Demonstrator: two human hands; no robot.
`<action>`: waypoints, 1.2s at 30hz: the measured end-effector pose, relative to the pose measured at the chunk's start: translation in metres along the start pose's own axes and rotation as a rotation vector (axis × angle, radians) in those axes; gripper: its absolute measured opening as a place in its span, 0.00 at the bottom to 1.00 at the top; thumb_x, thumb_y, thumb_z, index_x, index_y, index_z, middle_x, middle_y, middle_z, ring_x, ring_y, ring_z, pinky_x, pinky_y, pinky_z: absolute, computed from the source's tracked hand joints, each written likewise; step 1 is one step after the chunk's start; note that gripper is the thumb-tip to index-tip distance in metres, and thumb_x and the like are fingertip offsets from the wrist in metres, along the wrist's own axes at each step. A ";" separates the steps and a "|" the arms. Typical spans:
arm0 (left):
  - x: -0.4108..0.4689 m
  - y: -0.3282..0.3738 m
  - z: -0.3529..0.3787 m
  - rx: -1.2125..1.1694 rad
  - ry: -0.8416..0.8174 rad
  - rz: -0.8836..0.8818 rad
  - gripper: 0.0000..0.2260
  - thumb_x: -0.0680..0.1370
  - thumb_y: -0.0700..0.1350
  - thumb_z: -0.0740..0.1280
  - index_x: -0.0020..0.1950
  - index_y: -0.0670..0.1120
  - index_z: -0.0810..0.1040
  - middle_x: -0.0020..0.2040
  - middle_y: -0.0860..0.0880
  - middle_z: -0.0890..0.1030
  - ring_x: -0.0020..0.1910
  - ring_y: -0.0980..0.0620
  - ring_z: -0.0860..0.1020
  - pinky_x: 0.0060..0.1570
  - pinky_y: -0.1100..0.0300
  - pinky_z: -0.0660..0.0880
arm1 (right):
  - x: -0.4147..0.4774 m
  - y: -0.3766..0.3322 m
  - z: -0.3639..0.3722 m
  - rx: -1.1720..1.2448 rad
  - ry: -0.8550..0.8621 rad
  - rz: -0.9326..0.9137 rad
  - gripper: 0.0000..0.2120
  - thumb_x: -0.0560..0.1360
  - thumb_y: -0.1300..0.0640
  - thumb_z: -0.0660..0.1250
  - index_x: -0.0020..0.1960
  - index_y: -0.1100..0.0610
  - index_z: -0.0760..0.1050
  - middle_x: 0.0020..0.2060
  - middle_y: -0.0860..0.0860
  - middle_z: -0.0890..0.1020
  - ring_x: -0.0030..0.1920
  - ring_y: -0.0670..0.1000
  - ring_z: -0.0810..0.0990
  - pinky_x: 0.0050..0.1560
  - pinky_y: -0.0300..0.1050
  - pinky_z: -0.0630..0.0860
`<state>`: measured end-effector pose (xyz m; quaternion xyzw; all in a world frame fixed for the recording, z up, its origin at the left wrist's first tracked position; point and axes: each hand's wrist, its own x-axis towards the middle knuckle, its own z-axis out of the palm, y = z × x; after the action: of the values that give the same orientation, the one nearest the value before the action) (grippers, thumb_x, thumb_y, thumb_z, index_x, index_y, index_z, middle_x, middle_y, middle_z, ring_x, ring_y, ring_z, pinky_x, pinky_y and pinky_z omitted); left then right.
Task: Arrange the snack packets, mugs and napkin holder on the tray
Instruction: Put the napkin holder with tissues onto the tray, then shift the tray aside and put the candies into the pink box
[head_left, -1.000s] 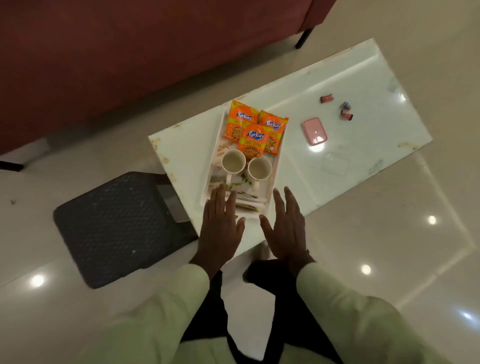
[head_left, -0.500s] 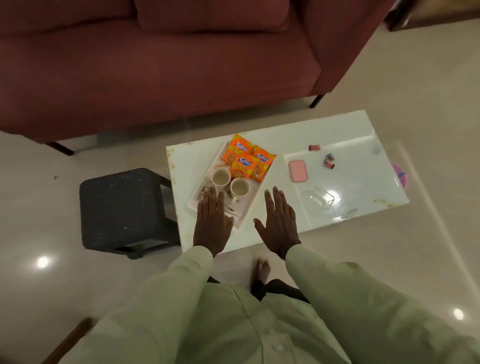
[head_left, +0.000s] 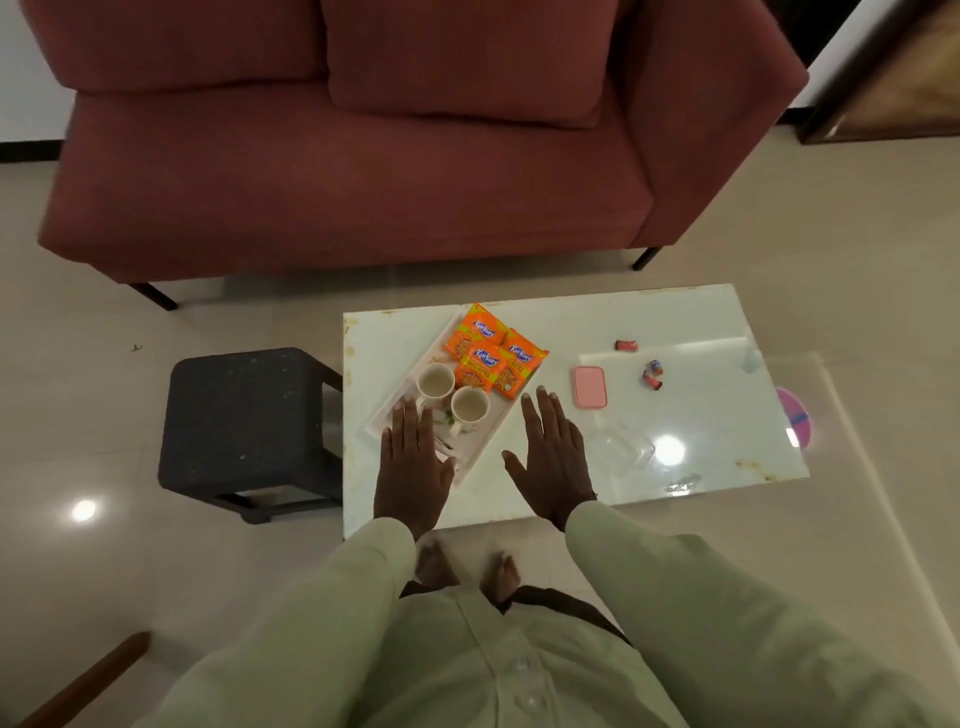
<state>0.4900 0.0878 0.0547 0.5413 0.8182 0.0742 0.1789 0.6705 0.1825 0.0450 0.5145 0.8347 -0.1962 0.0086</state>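
White tray (head_left: 390, 410) sitting angled on the left part of a white marble coffee table (head_left: 675, 317). Three orange Kurkure snack packets (head_left: 492, 358) overlapping at the far end of it, one spilling a bit over the right rim. Two cream mugs (head_left: 452, 393) side by side right behind them, both upright and empty-looking. Napkin holder (head_left: 451, 435) at the near end, mostly hidden under the left hand, so not much to tell there.

Left hand (head_left: 413, 465) flat, palm down, fingers stretched out together, hovering over or resting on the tray's near end, gripping nothing. Right hand (head_left: 555, 460) just beside the tray's right edge, also spread flat and empty, thumb out toward the tray.

Elsewhere on the table: pink lidded box (head_left: 590, 386) near the packets, a few small wrapped candies (head_left: 652, 373) further right, clear plastic container (head_left: 623, 451) just right of the right hand. Dark stool (head_left: 244, 426) left of the table, red sofa (head_left: 363, 156) behind it. Pale green sleeves and bare feet at the bottom.
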 end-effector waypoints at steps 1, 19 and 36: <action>0.002 -0.003 0.002 0.001 -0.002 -0.011 0.34 0.81 0.56 0.60 0.80 0.44 0.48 0.81 0.42 0.47 0.79 0.42 0.46 0.76 0.43 0.54 | 0.006 0.001 0.000 -0.003 0.002 -0.007 0.39 0.77 0.42 0.61 0.80 0.52 0.46 0.81 0.54 0.49 0.80 0.56 0.48 0.76 0.57 0.55; 0.041 -0.002 0.079 -0.631 0.113 -0.614 0.31 0.81 0.53 0.61 0.79 0.45 0.52 0.80 0.45 0.54 0.79 0.48 0.52 0.76 0.51 0.53 | 0.141 0.097 -0.015 0.088 -0.081 -0.097 0.35 0.80 0.42 0.59 0.80 0.55 0.51 0.79 0.53 0.58 0.79 0.54 0.53 0.77 0.55 0.54; 0.106 -0.039 0.251 -1.067 0.554 -1.195 0.21 0.82 0.47 0.62 0.74 0.45 0.66 0.71 0.44 0.70 0.67 0.45 0.71 0.61 0.54 0.68 | 0.367 0.172 0.121 0.665 -0.424 0.370 0.23 0.84 0.48 0.54 0.68 0.65 0.72 0.65 0.61 0.77 0.67 0.61 0.74 0.65 0.52 0.68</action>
<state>0.5135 0.1507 -0.2123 -0.1767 0.8365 0.4732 0.2125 0.6231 0.5233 -0.2007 0.5784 0.5998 -0.5507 0.0487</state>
